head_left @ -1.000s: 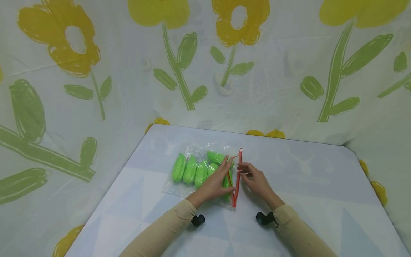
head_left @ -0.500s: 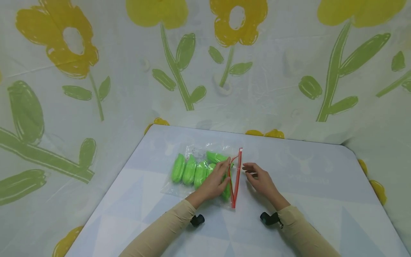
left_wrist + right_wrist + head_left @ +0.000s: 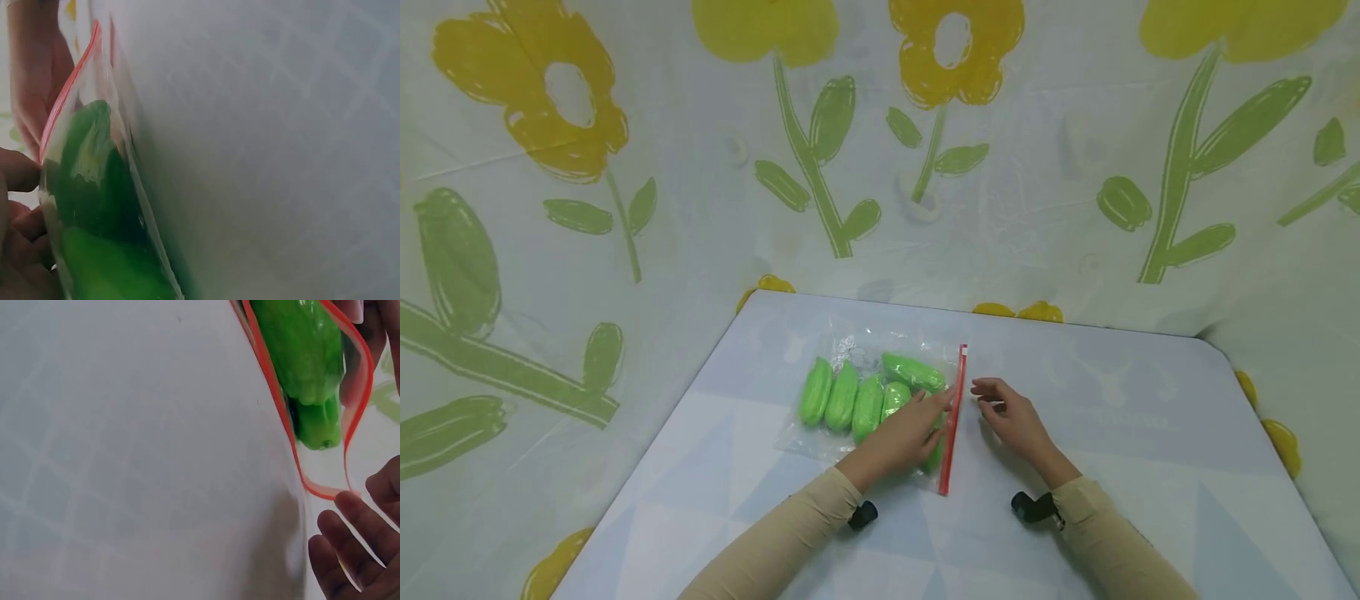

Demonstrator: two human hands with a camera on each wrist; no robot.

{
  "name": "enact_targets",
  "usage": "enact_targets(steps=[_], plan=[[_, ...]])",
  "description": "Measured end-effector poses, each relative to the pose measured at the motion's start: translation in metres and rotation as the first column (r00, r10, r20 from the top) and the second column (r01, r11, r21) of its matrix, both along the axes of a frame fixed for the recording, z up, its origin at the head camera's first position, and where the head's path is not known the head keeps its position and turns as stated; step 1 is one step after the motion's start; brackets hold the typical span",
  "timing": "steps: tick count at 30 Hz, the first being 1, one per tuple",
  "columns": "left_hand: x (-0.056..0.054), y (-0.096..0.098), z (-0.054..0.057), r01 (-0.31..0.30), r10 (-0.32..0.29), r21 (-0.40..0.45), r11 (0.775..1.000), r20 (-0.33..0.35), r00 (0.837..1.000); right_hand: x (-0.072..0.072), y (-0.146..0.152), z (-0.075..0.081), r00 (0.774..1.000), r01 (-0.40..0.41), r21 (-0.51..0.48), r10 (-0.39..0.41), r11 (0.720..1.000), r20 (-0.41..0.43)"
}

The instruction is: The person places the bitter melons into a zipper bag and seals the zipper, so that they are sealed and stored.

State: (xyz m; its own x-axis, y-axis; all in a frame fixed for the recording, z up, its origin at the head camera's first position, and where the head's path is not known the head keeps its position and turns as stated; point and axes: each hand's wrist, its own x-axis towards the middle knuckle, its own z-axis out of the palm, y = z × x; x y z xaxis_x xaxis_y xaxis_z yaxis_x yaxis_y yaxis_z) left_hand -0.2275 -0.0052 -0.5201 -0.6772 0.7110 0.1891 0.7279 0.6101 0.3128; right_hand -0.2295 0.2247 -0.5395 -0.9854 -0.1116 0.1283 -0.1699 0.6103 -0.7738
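A clear zip bag [image 3: 850, 343] with a red zip edge [image 3: 953, 425] lies flat on the table. Inside are several glossy green oblong pieces [image 3: 842, 398] with narrowed ends, most of them side by side. My left hand [image 3: 904, 437] rests on top of the bag, its fingertips at the red edge, covering part of the contents. In the left wrist view its thumb [image 3: 19, 170] touches the film. The bag's mouth gapes in the right wrist view, where a red strip [image 3: 364, 381] bows upward. My right hand [image 3: 1013, 421] hovers just right of the mouth, fingers loosely bent, holding nothing.
The pale patterned table [image 3: 1120, 433] extends right and left of the bag. A white cloth [image 3: 1037, 167] printed with yellow flowers hangs behind and at the sides. Black wrist camera mounts [image 3: 1033, 507] sit by the sleeves.
My right hand has drawn away from the red edge to the right. My left hand's fingers have shifted right to the zip, and seen from above the red strips now lie closer together.
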Motion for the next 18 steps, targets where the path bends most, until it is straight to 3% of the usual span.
enact_targets(steps=[4,7,12,18], plan=[[0.003,0.005,0.004,0.002,-0.021,-0.170,0.985,-0.111,0.994,-0.004,0.002,-0.001,1.000,0.015,0.004,-0.015,1.000,0.020],[0.003,0.006,0.009,-0.003,-0.024,-0.196,0.981,-0.132,0.991,-0.007,0.001,0.000,0.998,0.043,0.011,-0.043,0.999,0.044],[-0.006,0.001,0.027,-0.041,0.036,-0.107,0.993,-0.049,0.998,-0.016,0.000,0.006,0.990,0.102,-0.008,-0.100,0.995,0.096],[-0.032,-0.007,0.053,-0.113,0.115,-0.051,0.992,0.039,0.993,-0.033,-0.002,0.009,0.975,0.146,-0.046,-0.136,0.988,0.178]])
